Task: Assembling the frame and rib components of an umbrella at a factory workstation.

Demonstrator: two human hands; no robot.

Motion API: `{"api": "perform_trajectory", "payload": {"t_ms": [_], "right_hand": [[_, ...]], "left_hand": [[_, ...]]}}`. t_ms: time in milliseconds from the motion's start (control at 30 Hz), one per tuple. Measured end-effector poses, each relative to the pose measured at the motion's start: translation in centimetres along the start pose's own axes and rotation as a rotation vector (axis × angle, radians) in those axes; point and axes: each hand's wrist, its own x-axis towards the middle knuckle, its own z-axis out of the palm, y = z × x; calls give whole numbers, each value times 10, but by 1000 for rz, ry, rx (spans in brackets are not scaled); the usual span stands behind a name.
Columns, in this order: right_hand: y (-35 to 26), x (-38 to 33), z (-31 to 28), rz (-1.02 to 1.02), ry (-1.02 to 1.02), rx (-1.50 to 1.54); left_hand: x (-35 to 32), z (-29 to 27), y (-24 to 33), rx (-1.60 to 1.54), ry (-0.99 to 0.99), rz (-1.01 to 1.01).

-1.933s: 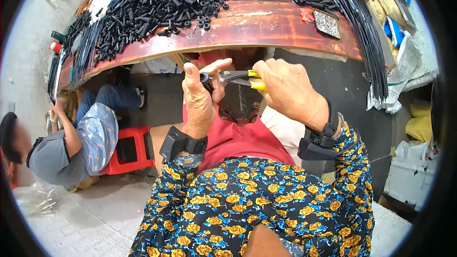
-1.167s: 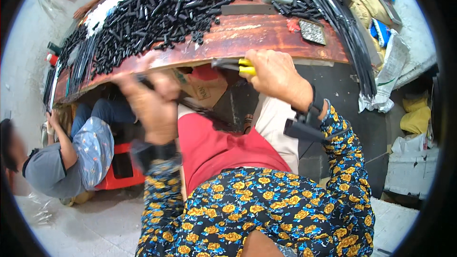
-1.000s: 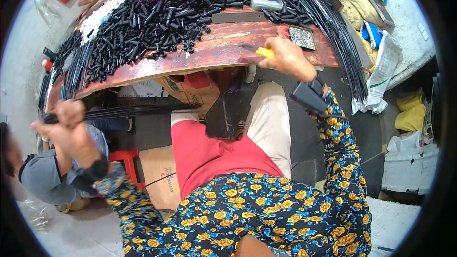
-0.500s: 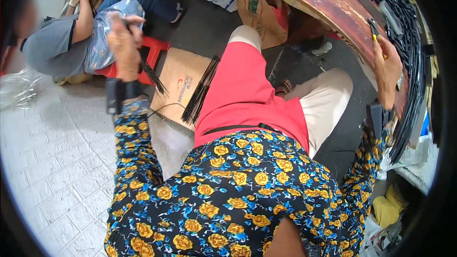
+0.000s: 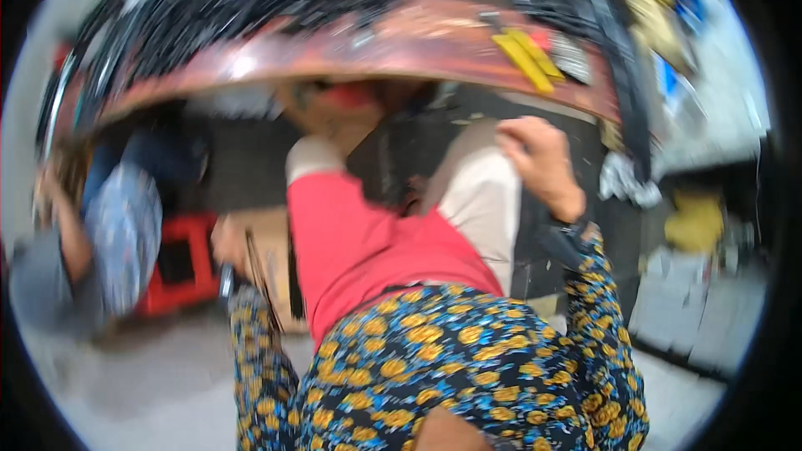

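At lower left, my left hand (image 5: 230, 246) is closed and blurred by motion beside a brown cardboard sheet (image 5: 269, 225). Thin black strips (image 5: 266, 284) run down from its fingers, over the left part of the cardboard. My right hand (image 5: 541, 163) hovers near my right knee, just short of the table's front edge. Its fingers are loosely bent and apart, with nothing visible in them. Beyond it on the table lies a yellow-handled hand tool (image 5: 528, 60), which looks like pliers.
Many black pieces (image 5: 251, 17) are heaped along the reddish-brown table (image 5: 409, 38). To the left, another person (image 5: 58, 276) sits beside a red stool (image 5: 185, 267). A paper sack (image 5: 334, 117) stands under the table. White crumpled plastic (image 5: 626, 179) and a yellow bundle (image 5: 695, 221) are at right.
My view has turned right toward the table. My right hand has let go of the yellow-handled tool and drawn back from the table. My left hand has come down beside the cardboard.
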Motion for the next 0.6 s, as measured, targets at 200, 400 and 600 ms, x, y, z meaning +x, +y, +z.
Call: {"api": "perform_trajectory", "payload": {"t_ms": [200, 400, 600], "right_hand": [[54, -49, -73, 402, 235, -250], [135, -45, -146, 662, 495, -502], [182, -8, -176, 894, 418, -620]], "left_hand": [[10, -13, 58, -153, 92, -75], [23, -93, 157, -584, -111, -71], [-27, -162, 320, -689, -180, 145]]}}
